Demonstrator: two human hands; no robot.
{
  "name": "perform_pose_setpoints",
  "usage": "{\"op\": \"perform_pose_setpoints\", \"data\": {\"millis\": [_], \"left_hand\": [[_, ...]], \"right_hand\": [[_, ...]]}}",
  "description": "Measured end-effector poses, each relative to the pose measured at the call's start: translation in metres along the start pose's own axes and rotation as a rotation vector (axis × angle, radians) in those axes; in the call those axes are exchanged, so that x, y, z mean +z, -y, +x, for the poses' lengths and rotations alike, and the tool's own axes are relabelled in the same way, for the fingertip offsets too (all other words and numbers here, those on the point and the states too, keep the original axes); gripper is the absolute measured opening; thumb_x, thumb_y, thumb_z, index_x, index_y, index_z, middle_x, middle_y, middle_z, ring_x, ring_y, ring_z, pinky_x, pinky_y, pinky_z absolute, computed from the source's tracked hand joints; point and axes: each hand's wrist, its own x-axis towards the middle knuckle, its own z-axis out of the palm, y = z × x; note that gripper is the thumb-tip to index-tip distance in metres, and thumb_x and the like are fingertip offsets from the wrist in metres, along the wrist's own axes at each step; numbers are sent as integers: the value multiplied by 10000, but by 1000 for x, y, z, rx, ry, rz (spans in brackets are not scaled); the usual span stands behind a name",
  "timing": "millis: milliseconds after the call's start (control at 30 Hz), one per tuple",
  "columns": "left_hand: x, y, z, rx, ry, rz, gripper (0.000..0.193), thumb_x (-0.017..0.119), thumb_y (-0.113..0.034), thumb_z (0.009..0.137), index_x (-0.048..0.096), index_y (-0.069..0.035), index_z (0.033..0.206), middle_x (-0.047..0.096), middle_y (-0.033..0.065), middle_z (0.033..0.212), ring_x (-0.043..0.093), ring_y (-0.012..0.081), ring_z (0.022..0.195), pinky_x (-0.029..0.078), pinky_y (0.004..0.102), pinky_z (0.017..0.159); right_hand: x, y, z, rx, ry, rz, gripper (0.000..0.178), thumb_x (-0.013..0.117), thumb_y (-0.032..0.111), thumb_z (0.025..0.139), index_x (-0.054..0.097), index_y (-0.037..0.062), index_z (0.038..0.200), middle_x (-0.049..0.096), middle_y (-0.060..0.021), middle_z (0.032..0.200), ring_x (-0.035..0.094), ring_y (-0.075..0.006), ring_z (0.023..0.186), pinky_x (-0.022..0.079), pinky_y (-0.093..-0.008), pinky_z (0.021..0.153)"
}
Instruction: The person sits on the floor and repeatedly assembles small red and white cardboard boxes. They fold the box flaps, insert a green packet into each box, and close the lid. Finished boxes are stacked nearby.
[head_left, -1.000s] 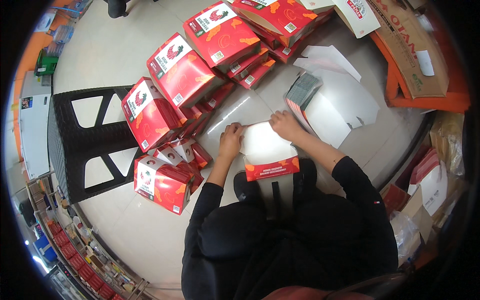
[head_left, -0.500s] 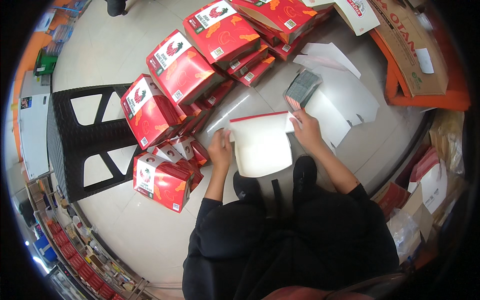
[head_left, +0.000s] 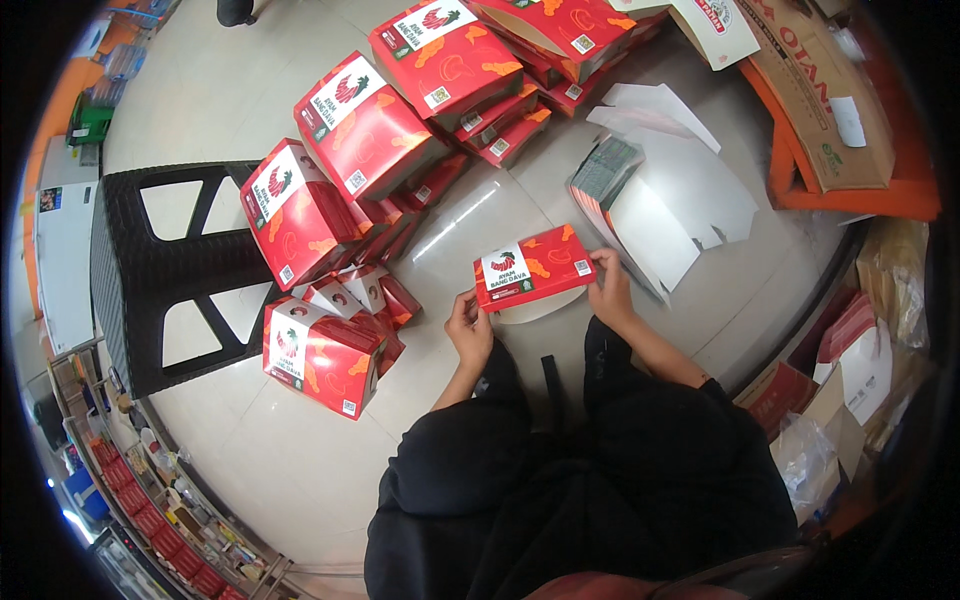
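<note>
Between my hands is a red cardboard food box, its printed lid face turned up and a pale flap curving out below it. My left hand pinches its near left corner. On the opposite side, the fingers of my right hand grip the right edge. Just beyond my right hand lies a stack of flat white cardboard blanks, with a bundle of grey-edged pieces at its left side.
Folded red boxes are piled in stacks at the far left, with another group nearer. A black plastic stool lies on its side beside them. Brown cartons rest on an orange surface at the far right. Plastic bags lie at right.
The box's white inside was facing up; now its red lid is folded over and shows on top. My left hand has moved slightly right and nearer; both hands still hold the box.
</note>
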Motion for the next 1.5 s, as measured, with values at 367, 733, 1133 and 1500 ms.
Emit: {"op": "perform_pose_setpoints", "data": {"millis": [367,733,1133,1500], "left_hand": [[2,-1,5,-108,29,-59,194,559,-18,872,527,46,1052,623,105,1016,629,165,928,495,227,725],[-4,-12,14,-68,288,7,246,538,-13,861,520,33,1102,613,109,1032,617,179,966,494,262,800],[-27,-18,58,-559,491,-201,456,624,-258,853,502,-11,1217,588,91,1076,555,148,986,460,284,831],[-13,14,63,-155,254,32,509,711,-97,745,474,-21,1190,498,142,1198,485,226,1091,405,353,948]], "right_hand": [[-4,3,20,-37,46,-76,355,425,-81,784,493,-24,1128,574,-254,999,557,-427,917,453,-423,795],[-8,-22,10,-28,242,-163,460,415,-59,779,466,-17,1234,527,-246,1174,516,-386,1083,437,-388,884],[-18,-12,47,563,511,299,393,638,246,840,579,-55,1085,652,-109,951,614,-153,852,464,-267,794],[16,-43,24,357,165,196,450,701,116,759,505,7,1148,612,-107,963,594,-168,817,492,-270,725]]}}
